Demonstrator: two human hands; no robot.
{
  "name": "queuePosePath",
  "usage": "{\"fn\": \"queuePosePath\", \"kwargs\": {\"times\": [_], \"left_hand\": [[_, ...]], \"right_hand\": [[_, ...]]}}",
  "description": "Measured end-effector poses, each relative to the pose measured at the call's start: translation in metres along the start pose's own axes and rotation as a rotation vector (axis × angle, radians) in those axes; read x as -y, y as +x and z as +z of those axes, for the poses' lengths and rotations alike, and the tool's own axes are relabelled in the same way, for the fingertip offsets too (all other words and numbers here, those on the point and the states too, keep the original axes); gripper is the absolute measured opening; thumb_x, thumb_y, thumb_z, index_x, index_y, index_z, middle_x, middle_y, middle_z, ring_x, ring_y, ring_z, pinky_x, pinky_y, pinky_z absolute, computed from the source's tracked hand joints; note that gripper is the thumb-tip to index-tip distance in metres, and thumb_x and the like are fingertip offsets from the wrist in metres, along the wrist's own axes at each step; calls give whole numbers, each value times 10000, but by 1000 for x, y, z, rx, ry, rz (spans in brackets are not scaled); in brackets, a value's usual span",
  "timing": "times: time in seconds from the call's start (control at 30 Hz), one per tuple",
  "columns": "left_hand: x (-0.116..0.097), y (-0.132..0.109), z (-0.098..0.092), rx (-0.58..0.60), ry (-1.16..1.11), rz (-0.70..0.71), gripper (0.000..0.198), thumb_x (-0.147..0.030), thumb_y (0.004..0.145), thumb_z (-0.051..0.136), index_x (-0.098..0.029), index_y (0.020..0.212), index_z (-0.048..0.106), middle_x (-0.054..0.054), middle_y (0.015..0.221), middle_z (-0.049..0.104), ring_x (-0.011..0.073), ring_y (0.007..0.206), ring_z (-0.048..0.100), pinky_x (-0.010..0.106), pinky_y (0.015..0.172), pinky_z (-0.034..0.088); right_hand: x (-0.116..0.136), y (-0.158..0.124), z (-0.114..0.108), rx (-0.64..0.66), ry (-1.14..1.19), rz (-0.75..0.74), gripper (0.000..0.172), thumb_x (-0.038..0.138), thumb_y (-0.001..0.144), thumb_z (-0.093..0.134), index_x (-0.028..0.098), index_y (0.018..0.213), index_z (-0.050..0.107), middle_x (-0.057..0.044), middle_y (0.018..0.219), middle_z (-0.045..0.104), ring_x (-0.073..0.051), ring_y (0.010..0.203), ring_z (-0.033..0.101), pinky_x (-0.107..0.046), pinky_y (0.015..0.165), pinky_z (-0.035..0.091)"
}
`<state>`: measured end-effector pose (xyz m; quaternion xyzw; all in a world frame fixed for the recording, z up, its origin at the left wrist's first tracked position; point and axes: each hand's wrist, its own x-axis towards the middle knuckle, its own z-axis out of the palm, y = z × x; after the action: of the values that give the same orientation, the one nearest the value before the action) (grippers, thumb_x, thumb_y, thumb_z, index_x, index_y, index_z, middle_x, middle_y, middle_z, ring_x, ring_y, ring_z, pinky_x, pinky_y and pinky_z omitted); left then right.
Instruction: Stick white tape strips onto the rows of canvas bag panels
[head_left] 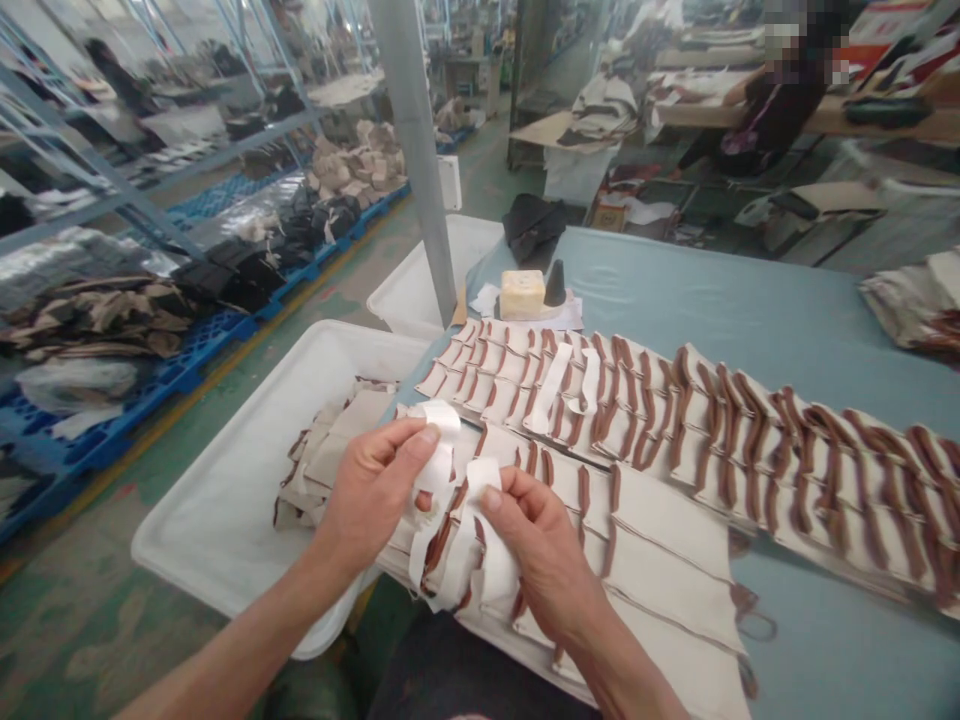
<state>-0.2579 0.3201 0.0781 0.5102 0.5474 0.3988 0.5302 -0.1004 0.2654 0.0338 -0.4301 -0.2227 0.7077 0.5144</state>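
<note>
My left hand (375, 490) pinches the end of a white strip (442, 420) between thumb and fingers. A second white strip end (482, 475) is pinched in my right hand (544, 540), and its length curls downward. Below the hands the strips loop over each other, so I cannot tell whether they are one piece. Under both hands lies a near row of cream fabric pieces (667, 560) with brown edges, overlapping one another. Another overlapping row of cream pieces (694, 440) runs behind it, with loose white strips (551, 390) lying on top.
A blue-covered table (720, 290) carries the rows. At its far end are a yellowish block (522, 293), a dark cone (555, 283) and black cloth (534, 228). A white bin (217, 500) with fabric stands left, near a metal post (420, 130). A person (780, 100) sits beyond.
</note>
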Motion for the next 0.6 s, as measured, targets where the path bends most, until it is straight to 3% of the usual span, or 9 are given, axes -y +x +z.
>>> {"fn": "queuePosePath", "kwargs": {"times": [0.2, 0.33, 0.37, 0.47, 0.53, 0.6], "left_hand": [[8, -14, 5, -83, 55, 79, 331, -449, 882, 643, -138, 895, 755, 10, 690, 692, 118, 510, 555, 194, 425, 499], [13, -21, 6, -95, 104, 166, 332, -444, 918, 617, -150, 897, 770, 12, 717, 710, 131, 582, 592, 197, 494, 501], [15, -23, 6, -94, 123, 191, 326, -432, 931, 607, -154, 884, 771, 11, 721, 710, 140, 629, 619, 201, 542, 511], [19, -28, 7, -92, 143, 238, 307, -398, 957, 586, -161, 891, 770, 12, 764, 724, 156, 739, 662, 213, 652, 518], [21, -31, 8, -69, 113, 215, 303, -399, 958, 582, -162, 912, 765, 14, 793, 737, 144, 696, 641, 209, 597, 496], [22, -33, 7, -44, 72, 185, 306, -412, 949, 584, -163, 865, 741, 1, 735, 714, 122, 593, 583, 205, 511, 448]], "right_hand": [[-12, -12, 3, -49, -163, -173, 440, 578, 797, 835, 196, 819, 617, 54, 570, 581, -56, 419, 434, -160, 395, 380], [-12, -20, 11, -44, -354, -283, 368, 539, 857, 783, 186, 874, 679, -55, 920, 730, -52, 473, 480, -182, 398, 404], [-11, -21, 14, -46, -414, -301, 347, 525, 871, 769, 187, 885, 689, -52, 918, 725, -56, 478, 481, -188, 403, 410], [-11, -20, 21, -88, -578, -356, 300, 485, 890, 741, 190, 850, 700, 27, 629, 584, -77, 459, 433, -194, 407, 392], [-12, -18, 24, -98, -593, -369, 321, 494, 881, 744, 188, 800, 695, 46, 557, 512, -83, 461, 410, -192, 402, 356], [-12, -16, 26, -75, -481, -348, 383, 544, 839, 777, 184, 764, 672, 35, 576, 542, -78, 476, 408, -190, 414, 332]]}}
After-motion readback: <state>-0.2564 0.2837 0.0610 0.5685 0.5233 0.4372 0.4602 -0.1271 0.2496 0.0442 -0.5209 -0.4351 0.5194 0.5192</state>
